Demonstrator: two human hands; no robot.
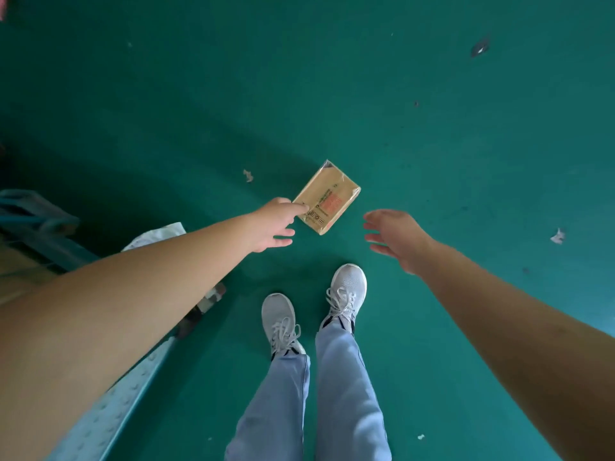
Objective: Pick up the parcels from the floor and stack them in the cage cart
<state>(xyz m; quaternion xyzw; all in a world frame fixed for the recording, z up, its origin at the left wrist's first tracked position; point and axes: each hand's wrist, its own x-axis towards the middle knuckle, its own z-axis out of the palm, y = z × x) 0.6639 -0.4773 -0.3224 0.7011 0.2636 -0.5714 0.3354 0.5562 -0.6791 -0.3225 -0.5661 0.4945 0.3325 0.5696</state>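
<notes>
The parcel (pixel 326 201) lies flat on the green floor (pixel 432 128), just ahead of the person's shoes (pixel 346 291), turned at a slant so one long edge faces each hand. It is a small tan box in clear wrap with an orange label on top.

The left hand (pixel 274 226) reaches to the parcel's near-left edge; its fingers are stretched out and a fingertip meets or overlaps that edge, nothing gripped yet. The right hand (pixel 391 232) hangs just right of the parcel, apart from it, fingers spread and loose, palm turned toward the box. Both hands look set to close in from opposite sides, which would suit a flat, slick-wrapped box that one hand might let slip.

Left of the parcel, at the frame's edge, blue bars and a studded metal rail (pixel 109 417) show, likely part of the cart; what it holds cannot be told, though a white bag (pixel 156 232) and a patterned item (pixel 213 294) lie beside it.

Bits of paper scrap (pixel 558 235) dot the floor right of the parcel
</notes>
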